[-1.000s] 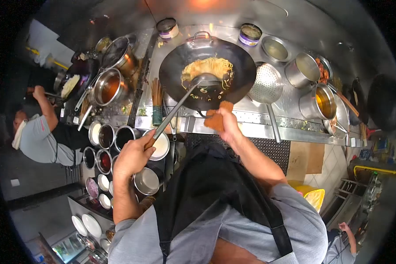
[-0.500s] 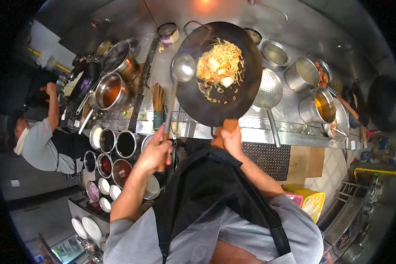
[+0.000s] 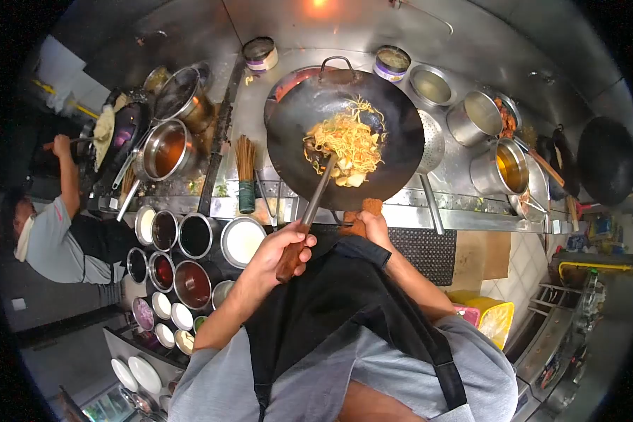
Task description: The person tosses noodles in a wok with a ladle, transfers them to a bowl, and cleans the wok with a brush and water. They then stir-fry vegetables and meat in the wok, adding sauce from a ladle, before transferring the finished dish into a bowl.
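Observation:
My left hand (image 3: pixel 283 253) is closed around the wooden grip of a ladle (image 3: pixel 318 191). The ladle's bowl end is down among noodles (image 3: pixel 348 144) and hidden by them. These noodles, with pale pieces mixed in, lie in the middle of a dark wok (image 3: pixel 394 126). At the wok's near edge, my right hand (image 3: pixel 375 226) is closed on a brown cloth (image 3: pixel 354 224) around the handle. A perforated skimmer (image 3: pixel 431 144) rests just right of the wok, and a bamboo brush (image 3: pixel 246 169) stands to its left.
Metal pots (image 3: pixel 469 119) and oil (image 3: pixel 511 165) stand at right, beside a spare wok (image 3: pixel 607 160). Round containers of sauces (image 3: pixel 192 283) and white liquid (image 3: pixel 245 241) are at lower left. Farther left, a co-worker (image 3: pixel 53 239) holds a tool over another wok. Two cans (image 3: pixel 392 62) (image 3: pixel 260 54) stand behind.
The ladle has swung from beside the wok into the noodles, and my left hand has moved right with it. The wok has lowered and levelled, and the noodles have shifted down.

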Demonstrator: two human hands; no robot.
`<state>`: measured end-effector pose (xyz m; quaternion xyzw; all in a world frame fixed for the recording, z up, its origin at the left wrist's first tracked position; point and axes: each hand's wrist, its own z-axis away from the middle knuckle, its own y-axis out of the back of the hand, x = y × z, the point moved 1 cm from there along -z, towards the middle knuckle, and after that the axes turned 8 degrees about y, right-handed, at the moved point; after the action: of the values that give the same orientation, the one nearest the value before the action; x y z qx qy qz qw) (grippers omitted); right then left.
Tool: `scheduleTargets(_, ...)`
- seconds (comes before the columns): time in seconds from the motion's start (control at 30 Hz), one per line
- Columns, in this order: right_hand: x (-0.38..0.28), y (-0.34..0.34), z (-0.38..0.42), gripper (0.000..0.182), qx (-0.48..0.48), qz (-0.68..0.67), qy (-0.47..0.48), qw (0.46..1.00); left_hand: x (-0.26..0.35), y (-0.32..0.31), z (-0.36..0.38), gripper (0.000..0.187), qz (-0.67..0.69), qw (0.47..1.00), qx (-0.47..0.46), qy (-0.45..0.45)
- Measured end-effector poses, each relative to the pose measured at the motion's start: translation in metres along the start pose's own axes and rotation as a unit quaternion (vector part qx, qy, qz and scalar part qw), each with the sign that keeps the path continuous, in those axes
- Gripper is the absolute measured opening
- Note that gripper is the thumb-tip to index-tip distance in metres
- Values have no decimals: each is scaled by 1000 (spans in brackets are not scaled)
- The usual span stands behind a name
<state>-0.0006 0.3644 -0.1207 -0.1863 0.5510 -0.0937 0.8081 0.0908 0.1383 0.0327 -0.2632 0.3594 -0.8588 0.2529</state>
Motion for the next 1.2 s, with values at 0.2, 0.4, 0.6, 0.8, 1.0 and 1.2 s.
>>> scheduleTargets(0.2, -14, 17, -7, 24, -7, 18, -18, 1000, -6, 12, -16, 20, 40, 999, -27, 1)
scheduleTargets(0.4, -64, 58, -30, 25, -72, 74, -53, 993, -57, -39, -41, 25, 102, 991, 24, -82)
scheduleTargets(0.6, -116, 106, -49, 28, -160, 108, -117, 974, -134, -103, -64, 30, 189, 954, 28, -229)
scheduleTargets(0.8, -130, 161, 50, 41, -308, 208, -126, 920, -323, -135, -19, 50, 210, 893, 50, -395)
scheduleTargets(1.0, -197, 134, 146, 40, -446, 224, -95, 861, -463, -231, 23, 62, 317, 798, 100, -503)
scheduleTargets(1.2, -236, 46, 145, 42, -580, 253, -207, 746, -471, -361, 27, 63, 425, 629, 189, -623)
